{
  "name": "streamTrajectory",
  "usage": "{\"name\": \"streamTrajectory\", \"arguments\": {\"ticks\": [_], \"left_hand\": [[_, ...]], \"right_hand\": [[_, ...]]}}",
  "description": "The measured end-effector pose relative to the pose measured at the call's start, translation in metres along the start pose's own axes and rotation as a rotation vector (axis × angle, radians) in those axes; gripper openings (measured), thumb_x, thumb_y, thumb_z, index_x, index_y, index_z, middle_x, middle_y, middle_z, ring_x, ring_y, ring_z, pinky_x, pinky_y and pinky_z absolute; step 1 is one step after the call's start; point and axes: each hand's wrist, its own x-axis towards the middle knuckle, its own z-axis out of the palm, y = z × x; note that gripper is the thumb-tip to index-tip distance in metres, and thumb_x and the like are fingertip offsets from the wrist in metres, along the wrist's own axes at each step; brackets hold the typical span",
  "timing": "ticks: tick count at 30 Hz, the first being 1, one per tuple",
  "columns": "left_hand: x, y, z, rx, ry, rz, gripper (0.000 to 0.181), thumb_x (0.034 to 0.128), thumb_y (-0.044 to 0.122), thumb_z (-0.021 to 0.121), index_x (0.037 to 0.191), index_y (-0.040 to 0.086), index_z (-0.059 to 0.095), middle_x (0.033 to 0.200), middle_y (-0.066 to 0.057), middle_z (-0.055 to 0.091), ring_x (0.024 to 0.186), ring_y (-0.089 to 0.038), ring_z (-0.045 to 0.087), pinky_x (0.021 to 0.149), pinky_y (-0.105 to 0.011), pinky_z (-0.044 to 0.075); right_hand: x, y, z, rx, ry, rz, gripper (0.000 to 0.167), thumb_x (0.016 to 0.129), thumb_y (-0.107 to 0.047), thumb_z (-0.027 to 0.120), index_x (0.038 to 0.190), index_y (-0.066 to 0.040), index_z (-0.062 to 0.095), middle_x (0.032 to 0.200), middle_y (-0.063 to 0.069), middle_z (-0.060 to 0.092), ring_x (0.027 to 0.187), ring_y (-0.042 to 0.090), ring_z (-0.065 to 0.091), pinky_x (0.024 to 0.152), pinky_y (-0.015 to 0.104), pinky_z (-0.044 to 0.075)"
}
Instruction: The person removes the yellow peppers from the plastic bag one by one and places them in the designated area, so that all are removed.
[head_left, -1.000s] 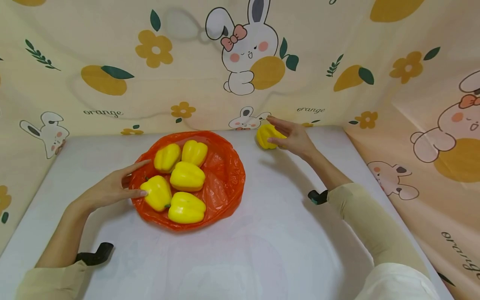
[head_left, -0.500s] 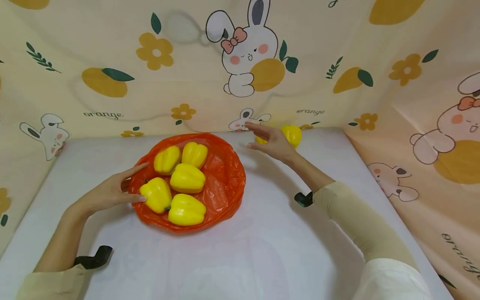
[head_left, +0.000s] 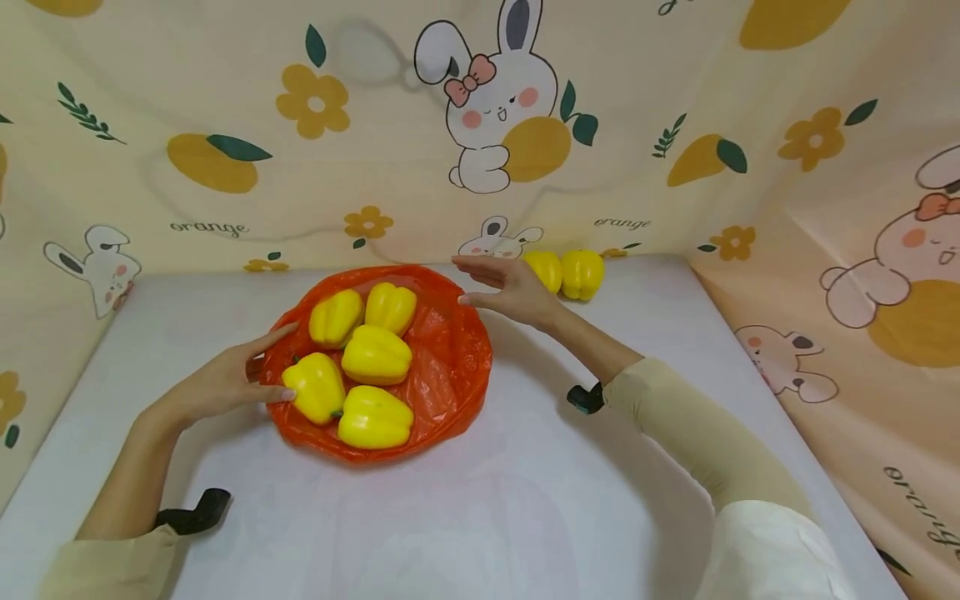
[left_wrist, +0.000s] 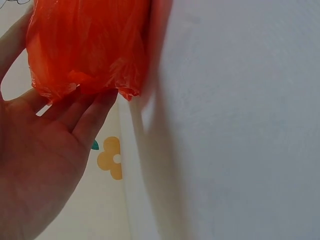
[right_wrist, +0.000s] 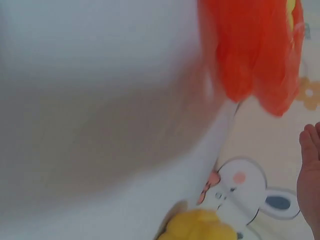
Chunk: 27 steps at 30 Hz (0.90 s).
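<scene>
A red plastic bag [head_left: 450, 392], its mouth spread round, stands on the table with several yellow bell peppers [head_left: 375, 354] inside. My left hand [head_left: 213, 383] rests against the bag's left side, fingers extended along the rim and thumb beside the nearest pepper. From the left wrist view, the fingers [left_wrist: 92, 117] touch the bag's outer wall. My right hand [head_left: 517, 292] hovers by the bag's upper right rim, fingers extended and holding nothing. In the right wrist view, part of that hand [right_wrist: 310, 185] shows apart from the bag [right_wrist: 245, 50].
Two more yellow bell peppers, a near one [head_left: 545, 271] partly behind my right hand and another [head_left: 582, 274], sit against the back cloth [head_left: 375, 183]. Printed cloth also hangs at the right edge of the white table [head_left: 480, 533].
My right hand has let go of a pepper at the back right and moved left to the bag's rim. The left hand stays at the bag.
</scene>
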Motion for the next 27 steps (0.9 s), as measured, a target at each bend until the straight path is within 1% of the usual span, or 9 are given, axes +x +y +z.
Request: {"name": "streamTrajectory", "arguments": {"ticks": [3,5,8,10,12,15,20,23,27], "left_hand": [[-0.002,-0.001,0.001,0.005,-0.001,-0.003,0.1,0.0851,0.044,0.076,0.16,0.014,0.016,0.155,-0.031,0.026,0.138,-0.05,0.026,0.107,-0.073,0.026],[-0.003,-0.001,0.0,0.01,-0.004,-0.006,0.1,0.0851,0.044,0.075,0.16,0.015,0.016,0.155,-0.031,0.027,0.137,-0.049,0.027,0.106,-0.073,0.027],[-0.003,-0.002,-0.001,0.011,-0.005,-0.006,0.1,0.0853,0.044,0.075,0.16,0.015,0.015,0.154,-0.031,0.028,0.137,-0.049,0.028,0.105,-0.072,0.029],[-0.003,-0.002,-0.001,0.012,-0.005,-0.005,0.101,0.0852,0.044,0.075,0.16,0.015,0.015,0.154,-0.031,0.028,0.137,-0.049,0.029,0.105,-0.072,0.029],[-0.002,-0.002,-0.001,0.01,-0.005,0.0,0.1,0.0854,0.044,0.075,0.16,0.014,0.015,0.154,-0.031,0.028,0.137,-0.049,0.029,0.106,-0.072,0.029],[-0.002,-0.002,0.0,0.003,-0.004,0.01,0.1,0.0857,0.043,0.075,0.16,0.012,0.016,0.154,-0.031,0.028,0.137,-0.048,0.029,0.106,-0.071,0.029],[-0.002,-0.002,0.002,0.0,-0.005,0.016,0.099,0.086,0.042,0.075,0.16,0.011,0.017,0.155,-0.031,0.027,0.139,-0.049,0.027,0.107,-0.072,0.027],[-0.002,-0.002,0.001,0.006,-0.004,0.013,0.099,0.0859,0.043,0.075,0.16,0.012,0.017,0.155,-0.031,0.027,0.139,-0.049,0.027,0.107,-0.072,0.027],[-0.002,0.0,0.0,0.021,-0.005,0.006,0.099,0.0855,0.044,0.075,0.16,0.012,0.018,0.155,-0.031,0.028,0.138,-0.049,0.028,0.106,-0.071,0.029]], "right_hand": [[0.003,-0.002,0.008,-0.018,-0.02,-0.035,0.059,0.085,-0.015,0.08,0.139,-0.005,0.057,0.141,0.008,0.057,0.131,0.02,0.053,0.107,0.041,0.044],[0.006,-0.003,0.014,-0.027,-0.035,-0.077,0.058,0.085,-0.018,0.08,0.138,-0.006,0.059,0.139,0.008,0.059,0.13,0.023,0.054,0.106,0.045,0.045],[0.011,-0.003,0.023,-0.053,-0.051,-0.111,0.057,0.086,-0.023,0.08,0.137,-0.009,0.06,0.138,0.008,0.06,0.129,0.026,0.055,0.106,0.046,0.045],[0.013,-0.003,0.029,-0.066,-0.065,-0.095,0.056,0.087,-0.025,0.079,0.138,-0.012,0.06,0.138,0.005,0.06,0.129,0.027,0.054,0.105,0.046,0.046],[0.014,-0.004,0.035,-0.102,-0.072,-0.052,0.055,0.088,-0.027,0.078,0.138,-0.016,0.06,0.14,0.003,0.058,0.13,0.023,0.053,0.106,0.043,0.046],[0.015,-0.003,0.042,-0.141,-0.097,0.001,0.054,0.089,-0.027,0.076,0.139,-0.016,0.059,0.142,0.005,0.057,0.132,0.024,0.051,0.107,0.042,0.045],[0.02,-0.001,0.053,-0.185,-0.137,0.005,0.056,0.091,-0.025,0.074,0.141,-0.01,0.055,0.141,0.009,0.058,0.132,0.025,0.052,0.108,0.038,0.045],[0.023,-0.001,0.058,-0.23,-0.131,0.004,0.052,0.092,-0.023,0.073,0.14,-0.01,0.056,0.14,0.008,0.059,0.13,0.023,0.054,0.106,0.034,0.046],[0.026,-0.003,0.064,-0.288,-0.103,0.044,0.049,0.093,-0.019,0.071,0.139,-0.008,0.057,0.138,0.008,0.06,0.128,0.023,0.056,0.104,0.031,0.047]]}}
